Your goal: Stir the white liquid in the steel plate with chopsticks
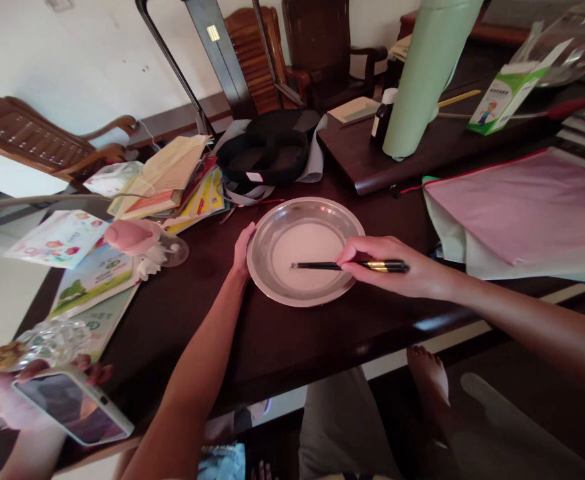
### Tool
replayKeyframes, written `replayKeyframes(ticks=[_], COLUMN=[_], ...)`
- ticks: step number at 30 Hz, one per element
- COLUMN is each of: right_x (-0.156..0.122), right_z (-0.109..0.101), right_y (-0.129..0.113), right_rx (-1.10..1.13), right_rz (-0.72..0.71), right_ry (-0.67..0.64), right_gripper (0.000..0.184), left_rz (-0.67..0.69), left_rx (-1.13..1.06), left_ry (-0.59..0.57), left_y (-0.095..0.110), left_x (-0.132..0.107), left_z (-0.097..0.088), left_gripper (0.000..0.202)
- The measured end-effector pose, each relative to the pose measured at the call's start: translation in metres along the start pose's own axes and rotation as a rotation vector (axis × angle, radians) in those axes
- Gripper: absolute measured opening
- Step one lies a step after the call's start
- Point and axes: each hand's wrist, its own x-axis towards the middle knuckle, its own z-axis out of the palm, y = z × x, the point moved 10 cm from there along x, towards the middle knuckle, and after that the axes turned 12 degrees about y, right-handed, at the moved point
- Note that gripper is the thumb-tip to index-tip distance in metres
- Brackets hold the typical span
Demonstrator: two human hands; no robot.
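Note:
A round metal plate (267, 227) holding a pale milky liquid sits on the dark wooden table (272, 340). My left hand (244, 250) rests against the plate's left rim, fingers curled on the edge. My right hand (392, 267) is closed round a pair of black chopsticks (322, 266) with gold bands. The chopsticks lie almost level, their tips over the liquid near the plate's middle.
Books and leaflets (172, 187) are piled at the left, with a pink object (132, 237) and a black strap (267, 157) behind the plate. A green cylinder (422, 80) and pink folder (522, 207) stand right. Another person's hand holds a phone (72, 407) at bottom left.

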Motion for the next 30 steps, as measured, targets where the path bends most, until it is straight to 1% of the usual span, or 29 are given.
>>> replayKeyframes(ticks=[3,5,7,9,12,14,16,19,22,25,28,30], right_x=[0.01,0.015,0.017,0.015,0.009,0.004,-0.002,-0.008,-0.012,-0.01,-0.003,0.003], right_z=[0.004,-0.001,-0.012,-0.026,-0.046,-0.055,-0.059,-0.053,-0.036,-0.018,-0.002,0.005], right_y=[0.008,0.012,0.014,0.012,0.01,0.007,0.003,-0.004,-0.01,-0.009,-0.001,0.005], right_rx=[-0.027,-0.072,-0.128,-0.178,-0.24,-0.257,-0.25,-0.208,-0.131,-0.051,-0.015,-0.024], right_rz=[-0.072,-0.078,-0.061,-0.026,0.069,0.131,0.166,0.183,0.155,0.087,0.01,-0.048], right_ry=[0.071,0.092,0.108,0.125,0.118,0.085,0.04,-0.049,-0.099,-0.041,0.029,0.062], right_gripper=[0.012,0.012,0.013,0.013,0.016,0.018,0.019,0.021,0.022,0.017,0.014,0.012], left_rz=[-0.019,-0.032,-0.044,-0.047,-0.042,-0.029,-0.02,-0.022,0.005,0.006,-0.014,-0.012], left_rx=[-0.004,-0.013,-0.012,-0.006,0.002,0.008,0.014,0.024,0.006,-0.013,-0.014,-0.01], left_ry=[-0.014,-0.036,-0.045,-0.037,-0.032,-0.025,-0.016,-0.012,-0.018,-0.049,-0.068,-0.062], left_y=[-0.002,-0.002,-0.003,-0.003,-0.002,-0.001,0.0,-0.002,0.0,0.0,-0.001,-0.001], left_x=[-0.001,-0.002,-0.003,-0.004,-0.005,-0.005,-0.004,-0.003,-0.002,-0.002,-0.003,-0.002], left_z=[0.001,0.004,0.005,0.005,0.005,0.004,0.003,0.002,0.002,0.004,0.006,0.005], left_gripper=[0.03,0.031,0.032,0.032,0.032,0.032,0.032,0.032,0.031,0.029,0.029,0.03])
